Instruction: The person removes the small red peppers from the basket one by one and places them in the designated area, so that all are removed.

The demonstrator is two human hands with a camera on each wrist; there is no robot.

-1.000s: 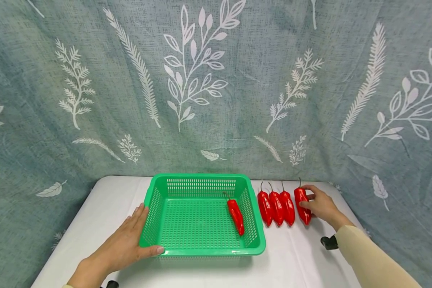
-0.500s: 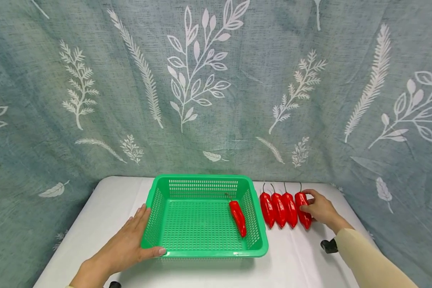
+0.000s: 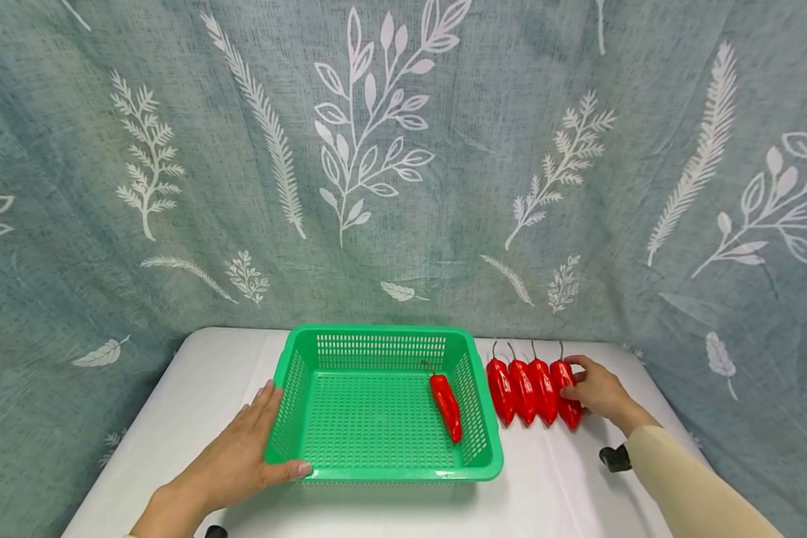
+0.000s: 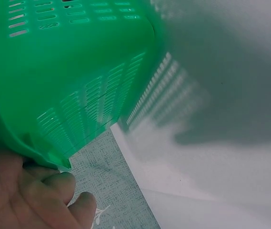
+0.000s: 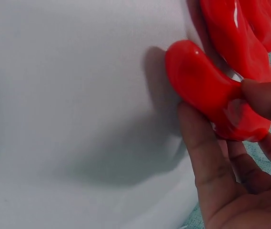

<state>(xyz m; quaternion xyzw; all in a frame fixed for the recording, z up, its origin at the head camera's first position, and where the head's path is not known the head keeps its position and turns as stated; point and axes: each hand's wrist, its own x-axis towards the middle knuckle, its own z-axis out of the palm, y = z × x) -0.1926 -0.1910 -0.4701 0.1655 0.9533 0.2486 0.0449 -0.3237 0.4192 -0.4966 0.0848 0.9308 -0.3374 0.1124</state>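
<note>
A green plastic basket (image 3: 390,472) stands on the table, and one red pepper (image 3: 447,407) lies inside it near the right wall. At the basket's left front corner rests my left hand (image 3: 232,456), fingers extended along the side and thumb on the front rim. Right of the basket, several glossy red peppers (image 3: 523,392) lie side by side with stems toward the back. The rightmost pepper (image 5: 206,90) is between the thumb and fingers of my right hand (image 3: 601,392), which holds it from the right. In the right wrist view, it lies close beside its neighbour.
A white cloth (image 3: 531,493) covers the table. Grey-green fabric with white leaf prints (image 3: 403,187) hangs behind the table and along both sides. A black object (image 3: 615,458) sits under the right wrist, and another black piece (image 3: 216,531) shows by the left wrist.
My right hand has shifted the rightmost pepper left, narrowing its gap to the row. The left hand keeps its place on the basket. The head view has shifted slightly.
</note>
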